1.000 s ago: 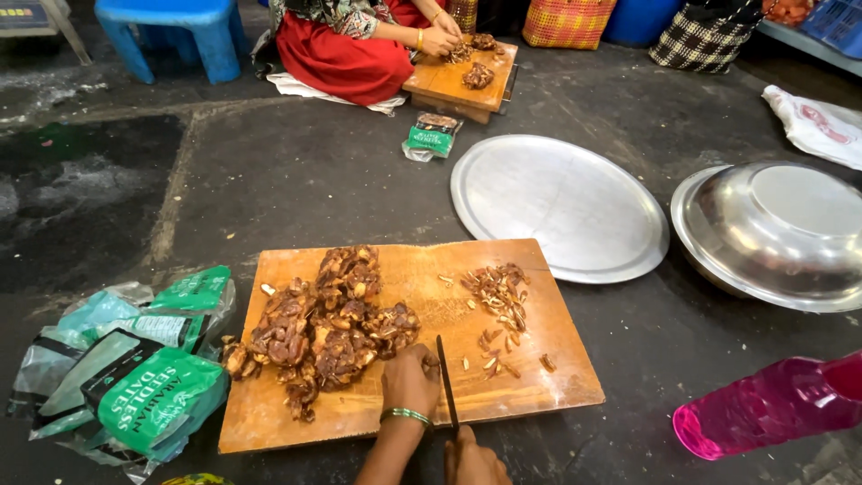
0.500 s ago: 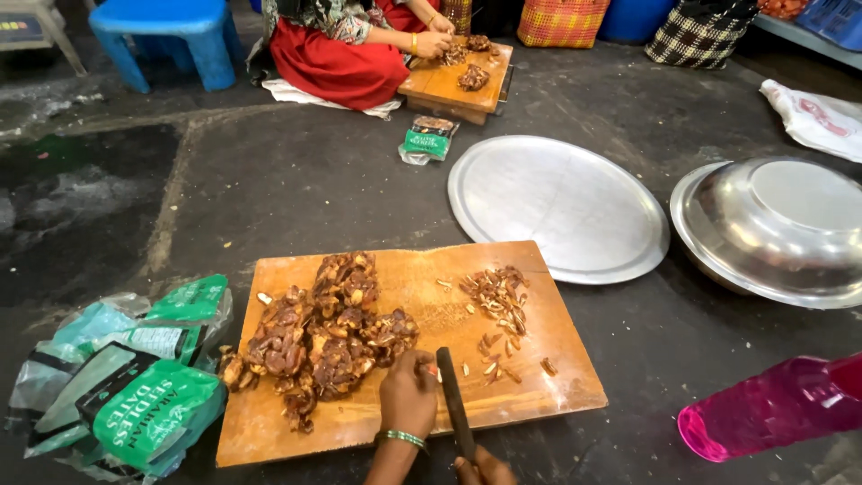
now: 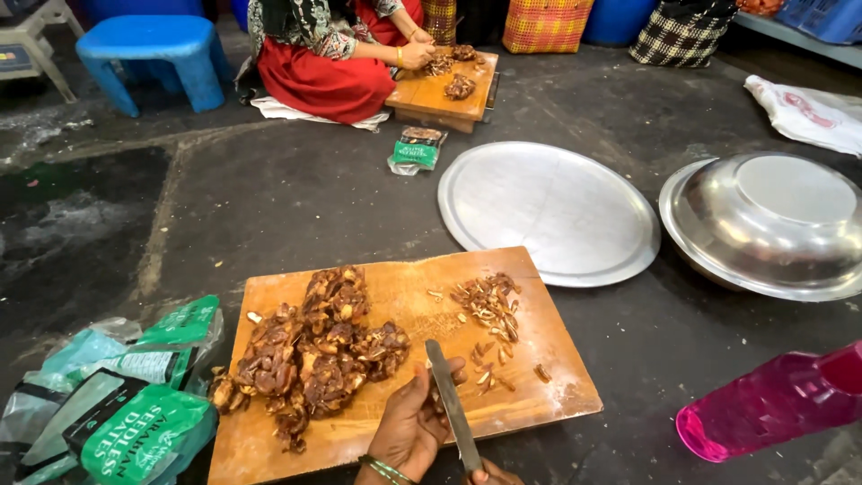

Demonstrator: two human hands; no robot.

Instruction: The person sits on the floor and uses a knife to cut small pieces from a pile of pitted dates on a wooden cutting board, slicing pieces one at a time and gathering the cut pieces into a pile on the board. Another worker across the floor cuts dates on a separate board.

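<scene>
A wooden cutting board is laid flat on the floor, and everything is placed around it. A sticky brown pile of dates is heaped on its left half, with chopped bits scattered on the right. The left hand is rested on the near edge, fingers curled on a piece. A knife is gripped by the right hand, mostly cut off. Green packets are dumped just left.
</scene>
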